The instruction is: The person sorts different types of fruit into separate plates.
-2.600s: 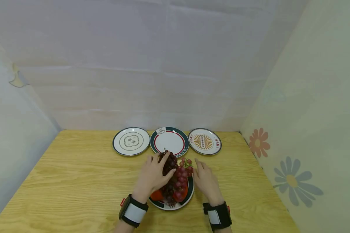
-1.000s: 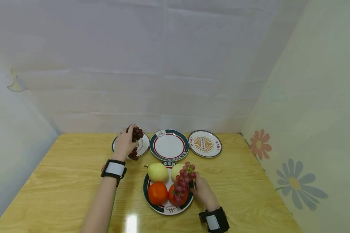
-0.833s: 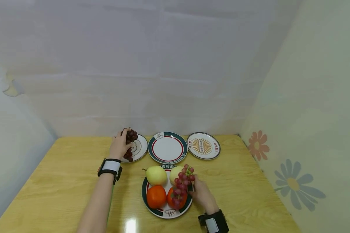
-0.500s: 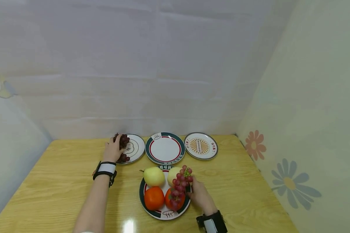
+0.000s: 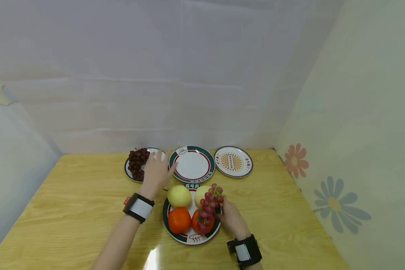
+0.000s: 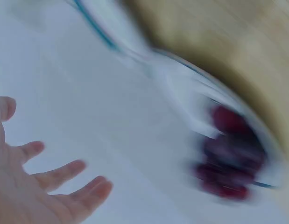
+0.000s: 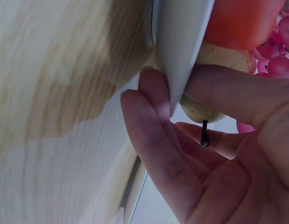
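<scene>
My left hand (image 5: 156, 170) is in the air between the left and middle back plates, fingers spread and holding nothing. Dark purple grapes (image 5: 137, 163) lie on the left white plate (image 5: 153, 149); they look blurred in the left wrist view. My right hand (image 5: 233, 217) grips the right rim of the front plate (image 5: 195, 239), thumb above and fingers beneath, as the right wrist view shows. On that plate lie two yellow pears (image 5: 179, 196), two orange-red persimmons (image 5: 179, 220) and a bunch of pinkish-red grapes (image 5: 209, 206), which covers parts of the right pear and persimmon.
A green-rimmed plate (image 5: 192, 165) stands at the middle back, touching or nearly touching its neighbours. A white plate with an orange sunburst (image 5: 233, 161) is at the back right. Pale cloth walls (image 5: 162, 112) enclose the wooden table (image 5: 87, 210) behind and at both sides.
My left hand has taken the dark grapes off the front plate, carried them to the left plate, let go and moved back right. My right hand has taken hold of the front plate's rim.
</scene>
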A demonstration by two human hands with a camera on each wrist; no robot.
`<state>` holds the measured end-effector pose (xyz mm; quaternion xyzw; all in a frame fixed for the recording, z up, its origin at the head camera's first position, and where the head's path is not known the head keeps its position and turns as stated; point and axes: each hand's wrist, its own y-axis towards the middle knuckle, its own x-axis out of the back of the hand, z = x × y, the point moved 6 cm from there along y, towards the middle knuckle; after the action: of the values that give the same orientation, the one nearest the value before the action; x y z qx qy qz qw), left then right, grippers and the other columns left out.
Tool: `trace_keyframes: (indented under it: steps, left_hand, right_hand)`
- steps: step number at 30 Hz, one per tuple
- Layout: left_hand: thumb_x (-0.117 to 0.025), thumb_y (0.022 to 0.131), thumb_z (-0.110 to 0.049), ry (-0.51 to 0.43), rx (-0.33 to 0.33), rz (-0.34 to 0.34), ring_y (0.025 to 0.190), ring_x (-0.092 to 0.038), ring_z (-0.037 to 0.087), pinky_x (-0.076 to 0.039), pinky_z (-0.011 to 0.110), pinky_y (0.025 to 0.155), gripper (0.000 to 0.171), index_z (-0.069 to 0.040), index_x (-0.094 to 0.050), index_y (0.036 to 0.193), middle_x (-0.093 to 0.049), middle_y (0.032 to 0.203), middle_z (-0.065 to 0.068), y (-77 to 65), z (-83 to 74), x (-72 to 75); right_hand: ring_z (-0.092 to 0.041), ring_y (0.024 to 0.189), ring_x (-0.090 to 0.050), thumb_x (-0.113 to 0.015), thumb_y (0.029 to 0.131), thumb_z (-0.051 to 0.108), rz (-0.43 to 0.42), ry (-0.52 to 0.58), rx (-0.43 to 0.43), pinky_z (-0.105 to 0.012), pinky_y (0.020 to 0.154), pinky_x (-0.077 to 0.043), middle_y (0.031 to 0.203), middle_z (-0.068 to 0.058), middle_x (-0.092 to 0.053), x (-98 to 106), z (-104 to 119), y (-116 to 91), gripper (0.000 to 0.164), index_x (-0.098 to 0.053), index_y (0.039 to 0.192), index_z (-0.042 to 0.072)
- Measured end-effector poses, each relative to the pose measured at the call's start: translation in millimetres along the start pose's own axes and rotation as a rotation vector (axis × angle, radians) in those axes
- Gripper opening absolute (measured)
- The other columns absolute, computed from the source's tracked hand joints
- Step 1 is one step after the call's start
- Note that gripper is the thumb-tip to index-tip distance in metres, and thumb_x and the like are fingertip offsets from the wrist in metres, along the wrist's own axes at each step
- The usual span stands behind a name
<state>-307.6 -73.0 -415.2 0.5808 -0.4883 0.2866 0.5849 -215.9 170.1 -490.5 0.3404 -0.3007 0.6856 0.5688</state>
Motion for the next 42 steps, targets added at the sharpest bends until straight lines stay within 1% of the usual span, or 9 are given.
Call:
trace_keyframes:
  steps: [5, 9, 12, 16, 21, 26, 31, 36, 42]
  left_hand:
    - [-0.04, 0.089, -0.059, -0.054, -0.21, 0.158, 0.117, -0.045, 0.038, -0.043, 0.049, 0.093, 0.06, -0.027, -0.038, 0.139, -0.046, 0.134, 0.017, -34.9, -97.0, 3.8]
    - [-0.04, 0.085, -0.066, -0.008, -0.309, 0.224, 0.11, -0.047, 0.033, -0.047, 0.043, 0.083, 0.063, -0.032, -0.038, 0.138, -0.046, 0.132, 0.013, -64.3, -140.9, -7.6]
    - [-0.052, 0.082, -0.059, 0.034, -0.309, 0.234, 0.097, -0.049, 0.029, -0.047, 0.035, 0.066, 0.065, -0.033, -0.036, 0.139, -0.048, 0.124, 0.013, -78.6, -154.7, -18.3]
    - [-0.067, 0.076, -0.037, -0.007, -0.244, 0.238, 0.08, -0.048, 0.027, -0.04, 0.03, 0.052, 0.07, -0.03, -0.037, 0.138, -0.048, 0.114, 0.014, -83.4, -158.9, -25.9]
    - [-0.07, 0.073, -0.029, -0.004, -0.246, 0.197, 0.078, -0.049, 0.028, -0.043, 0.028, 0.051, 0.067, -0.026, -0.042, 0.135, -0.048, 0.11, 0.015, -77.4, -157.6, -18.6]
    - [-0.069, 0.074, -0.025, -0.057, -0.2, 0.127, 0.087, -0.05, 0.033, -0.052, 0.032, 0.055, 0.063, -0.023, -0.044, 0.131, -0.046, 0.116, 0.018, -49.9, -138.2, 13.4]
    - [-0.067, 0.073, -0.015, -0.095, -0.058, -0.051, 0.085, -0.049, 0.037, -0.05, 0.037, 0.047, 0.057, -0.019, -0.047, 0.126, -0.048, 0.112, 0.022, -3.5, -83.9, 36.4]
    - [-0.067, 0.079, -0.019, -0.046, 0.068, -0.033, 0.094, -0.049, 0.045, -0.053, 0.045, 0.056, 0.055, -0.015, -0.045, 0.129, -0.045, 0.118, 0.028, 35.9, -12.6, 9.8]
    - [-0.067, 0.077, -0.015, -0.035, 0.136, -0.025, 0.09, -0.048, 0.047, -0.051, 0.048, 0.05, 0.05, -0.006, -0.049, 0.122, -0.045, 0.113, 0.032, 40.2, 46.2, -38.0]
  right_hand:
    - [-0.028, 0.088, -0.063, -0.069, 0.074, 0.0, 0.001, 0.003, 0.013, -0.042, 0.073, -0.051, 0.099, -0.022, -0.064, 1, 2, 1, 0.047, -0.047, 0.116, -0.005]
    - [-0.027, 0.085, -0.064, -0.062, 0.08, 0.001, -0.009, 0.007, 0.038, -0.039, 0.069, -0.051, 0.098, -0.021, -0.065, 3, 4, 1, 0.045, -0.046, 0.122, -0.006]
    - [-0.029, 0.089, -0.065, -0.06, 0.081, 0.0, -0.015, 0.001, 0.043, -0.038, 0.07, -0.052, 0.103, -0.023, -0.065, 3, 5, 2, 0.049, -0.043, 0.127, -0.006]
    - [-0.031, 0.094, -0.063, -0.064, 0.076, -0.002, -0.009, 0.025, 0.026, -0.04, 0.073, -0.051, 0.105, -0.025, -0.063, 3, 4, 3, 0.057, -0.041, 0.129, -0.007]
    - [-0.016, 0.058, -0.053, -0.067, 0.071, -0.005, -0.023, 0.004, 0.038, -0.026, 0.051, -0.039, 0.07, -0.011, -0.059, 4, 5, 3, 0.075, -0.029, 0.136, -0.006]
    - [-0.01, 0.049, -0.039, -0.068, 0.072, -0.003, 0.003, 0.007, -0.019, -0.023, 0.045, -0.03, 0.056, 0.001, -0.044, 2, 2, 3, 0.087, -0.016, 0.142, -0.007]
    - [-0.01, 0.05, -0.039, -0.069, 0.073, -0.001, 0.005, 0.018, -0.03, -0.023, 0.046, -0.031, 0.057, 0.001, -0.044, 0, -1, 3, 0.088, -0.015, 0.142, -0.007]
    - [-0.01, 0.051, -0.04, -0.07, 0.074, 0.002, 0.003, 0.014, -0.022, -0.022, 0.047, -0.031, 0.06, 0.001, -0.044, 0, -4, 4, 0.086, -0.018, 0.141, -0.008]
    - [-0.009, 0.051, -0.039, -0.071, 0.073, 0.002, 0.004, 0.015, 0.011, -0.02, 0.046, -0.031, 0.059, 0.002, -0.045, 0, -4, 3, 0.084, -0.021, 0.139, -0.011]
